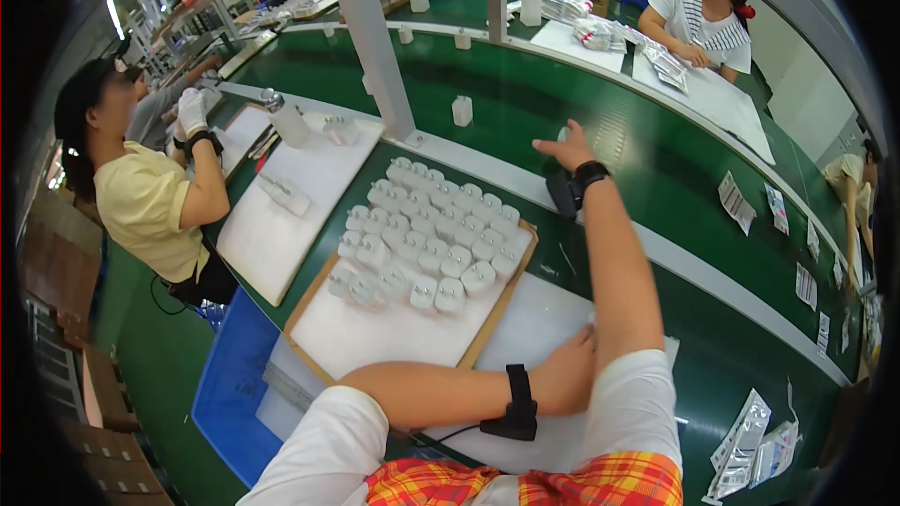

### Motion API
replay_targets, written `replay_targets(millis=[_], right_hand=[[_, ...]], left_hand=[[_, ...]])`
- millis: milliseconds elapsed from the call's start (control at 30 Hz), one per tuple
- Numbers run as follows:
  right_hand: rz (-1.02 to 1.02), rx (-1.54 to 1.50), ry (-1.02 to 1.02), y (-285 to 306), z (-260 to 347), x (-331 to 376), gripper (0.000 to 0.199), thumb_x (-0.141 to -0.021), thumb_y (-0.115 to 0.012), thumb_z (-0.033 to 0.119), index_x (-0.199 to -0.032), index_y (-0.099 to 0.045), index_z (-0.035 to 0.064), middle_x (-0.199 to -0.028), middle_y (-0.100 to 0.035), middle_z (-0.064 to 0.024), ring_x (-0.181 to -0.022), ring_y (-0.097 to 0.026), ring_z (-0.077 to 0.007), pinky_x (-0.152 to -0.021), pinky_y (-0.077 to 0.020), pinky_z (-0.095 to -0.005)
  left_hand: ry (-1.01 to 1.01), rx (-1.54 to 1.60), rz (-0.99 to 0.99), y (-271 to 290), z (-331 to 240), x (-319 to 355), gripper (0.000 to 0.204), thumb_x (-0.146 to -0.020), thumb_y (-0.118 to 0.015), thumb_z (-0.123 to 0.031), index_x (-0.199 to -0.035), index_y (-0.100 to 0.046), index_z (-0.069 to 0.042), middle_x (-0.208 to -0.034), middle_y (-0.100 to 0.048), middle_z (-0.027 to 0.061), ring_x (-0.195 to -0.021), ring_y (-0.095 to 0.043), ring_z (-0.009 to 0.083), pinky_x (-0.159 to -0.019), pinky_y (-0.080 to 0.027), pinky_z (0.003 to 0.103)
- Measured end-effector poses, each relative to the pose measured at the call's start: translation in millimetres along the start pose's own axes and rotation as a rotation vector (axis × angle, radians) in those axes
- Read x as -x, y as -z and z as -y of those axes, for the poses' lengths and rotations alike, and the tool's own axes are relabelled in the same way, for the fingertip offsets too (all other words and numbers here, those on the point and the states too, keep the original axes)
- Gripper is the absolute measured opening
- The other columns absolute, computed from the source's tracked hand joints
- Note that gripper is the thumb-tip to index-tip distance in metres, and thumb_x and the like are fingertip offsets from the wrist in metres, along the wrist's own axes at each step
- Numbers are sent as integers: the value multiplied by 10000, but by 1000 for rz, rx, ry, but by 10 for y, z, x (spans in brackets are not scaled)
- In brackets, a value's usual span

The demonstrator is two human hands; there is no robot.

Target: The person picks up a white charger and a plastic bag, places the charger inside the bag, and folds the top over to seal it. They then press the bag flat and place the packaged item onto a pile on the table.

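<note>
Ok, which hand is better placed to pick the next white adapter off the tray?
Probably left: the left hand rests on the white mat beside the tray of white adapters; the right hand is stretched out over the green belt.

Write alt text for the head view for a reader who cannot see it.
The person's right hand reaches out over a green conveyor belt, while the left hand rests on a white mat. Beside it, a wood-edged tray holds rows of small white plug adapters; other workers sit along the line.
</note>
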State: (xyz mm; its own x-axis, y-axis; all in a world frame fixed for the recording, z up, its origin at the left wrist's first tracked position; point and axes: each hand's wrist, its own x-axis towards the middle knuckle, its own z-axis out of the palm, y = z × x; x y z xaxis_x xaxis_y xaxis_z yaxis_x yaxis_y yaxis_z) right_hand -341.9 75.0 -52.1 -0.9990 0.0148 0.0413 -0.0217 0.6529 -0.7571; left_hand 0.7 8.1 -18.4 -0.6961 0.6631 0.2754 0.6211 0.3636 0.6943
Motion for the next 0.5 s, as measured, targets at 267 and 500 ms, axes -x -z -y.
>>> replay_targets(millis=[267, 500], right_hand=[[1, -857, -199, 396, -80, 292, 452, -879, -538, 199, -1295, -470, 34, -1132, -567, -150, -957, -638, -278, -732, -552, -401], [112, -517, 122, 1484, -2, 2768, 552, -815, -630, 41, -1334, -441, 46, -1177, -534, -98, -1074, -559, -178, -933, -488, -331]], left_hand=[[-90, -213, 81, -90, 186, 34, 435, -768, -622, -116, -1188, -596, -2, -1278, -542, 224, -1184, -501, 392, -1076, -355, 500], [-124, -328, 183, 15, 44, -165, 417, -810, -577, -97, -1215, -582, 1, -1301, -548, 215, -1204, -509, 398, -1109, -345, 515]])
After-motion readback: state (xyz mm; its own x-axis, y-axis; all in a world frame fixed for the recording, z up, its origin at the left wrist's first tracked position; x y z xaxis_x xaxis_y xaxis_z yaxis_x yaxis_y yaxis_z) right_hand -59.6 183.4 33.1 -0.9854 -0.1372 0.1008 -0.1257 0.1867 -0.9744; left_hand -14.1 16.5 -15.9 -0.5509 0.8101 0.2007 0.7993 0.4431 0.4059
